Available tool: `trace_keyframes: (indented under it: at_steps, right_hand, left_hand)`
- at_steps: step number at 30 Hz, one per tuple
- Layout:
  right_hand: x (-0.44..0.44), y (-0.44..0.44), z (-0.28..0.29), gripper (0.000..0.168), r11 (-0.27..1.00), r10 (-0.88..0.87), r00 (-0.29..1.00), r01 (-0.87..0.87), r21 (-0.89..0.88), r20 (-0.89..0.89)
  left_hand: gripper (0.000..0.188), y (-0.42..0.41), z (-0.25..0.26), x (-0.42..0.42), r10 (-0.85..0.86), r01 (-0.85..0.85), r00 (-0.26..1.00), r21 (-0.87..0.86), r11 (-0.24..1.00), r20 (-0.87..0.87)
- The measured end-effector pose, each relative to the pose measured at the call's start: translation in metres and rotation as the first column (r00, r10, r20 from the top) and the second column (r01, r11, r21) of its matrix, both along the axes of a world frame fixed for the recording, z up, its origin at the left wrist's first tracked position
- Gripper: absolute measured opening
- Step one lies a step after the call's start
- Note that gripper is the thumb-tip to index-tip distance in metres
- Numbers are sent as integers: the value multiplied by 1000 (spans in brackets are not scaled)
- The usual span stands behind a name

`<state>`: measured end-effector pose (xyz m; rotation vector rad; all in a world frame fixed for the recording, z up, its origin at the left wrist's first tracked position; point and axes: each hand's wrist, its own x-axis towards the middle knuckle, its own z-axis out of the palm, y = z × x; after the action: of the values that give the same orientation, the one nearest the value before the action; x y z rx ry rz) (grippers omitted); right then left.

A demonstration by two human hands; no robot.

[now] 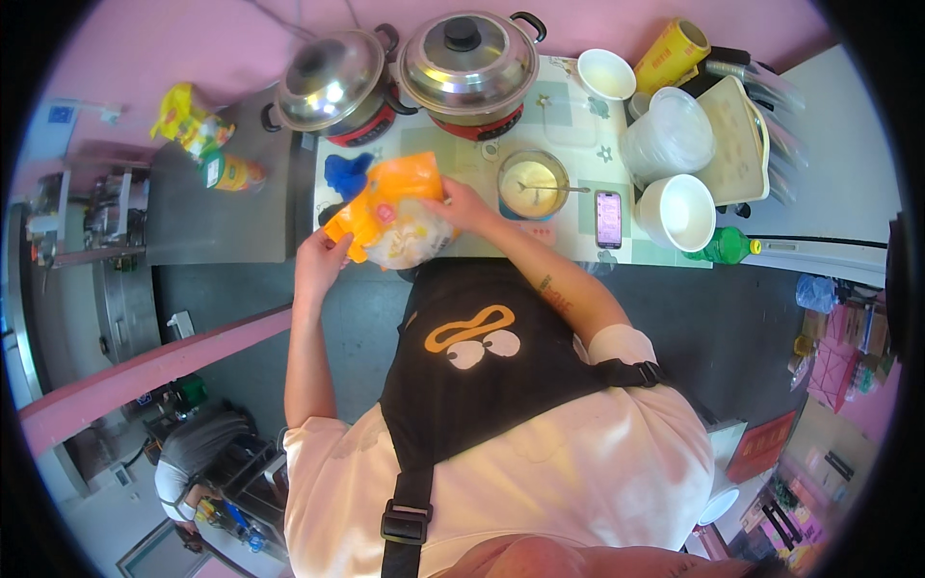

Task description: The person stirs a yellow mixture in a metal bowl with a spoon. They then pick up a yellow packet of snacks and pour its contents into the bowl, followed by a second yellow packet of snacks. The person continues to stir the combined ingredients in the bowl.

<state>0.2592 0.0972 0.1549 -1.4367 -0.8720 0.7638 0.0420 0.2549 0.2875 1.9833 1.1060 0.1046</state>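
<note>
An orange plastic bag (405, 180) with a clear, whitish lower part hangs between both hands over the table's front edge. My left hand (323, 256) pinches its left corner between thumb and fingers. On the other side, my right hand (466, 207) grips the bag's right edge. What fills the bag is pale and cannot be made out. Right of it stands a clear bowl (533, 213) of creamy yellow mixture (538, 180) with a metal spoon (578, 189) in it. Behind the bag lies a crumpled blue cloth or bag (347, 175).
Two lidded steel pots (334, 79) sit on red-based cookers at the back. A phone (608, 220), white tubs (676, 213), a wrap roll (672, 54) and a green bottle (723, 246) are at the right. Another person (202, 448) bends down at the lower left.
</note>
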Motion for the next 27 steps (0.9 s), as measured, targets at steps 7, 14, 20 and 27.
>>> trace_keyframes:
  at_steps: [7, 14, 20, 27]
  right_hand:
    - [-2, -4, -10, 31, 984, 92, 994, -81, -157, 60]
    - [-4, -7, -17, 33, 989, 90, 996, -89, -116, 3]
    - [-4, -20, -48, 44, 958, 274, 926, -238, -159, 262]
    - [-19, -31, -77, 50, 961, 229, 915, -159, -225, 332]
  left_hand:
    - [15, 23, -18, -7, -77, 98, 995, 365, 926, -71]
    - [24, 5, 38, 16, -517, 514, 843, 514, 687, -152]
    - [21, 8, 50, 40, -652, 783, 619, 289, 550, -438]
    - [15, 0, 49, 37, -612, 735, 678, 395, 552, -407]
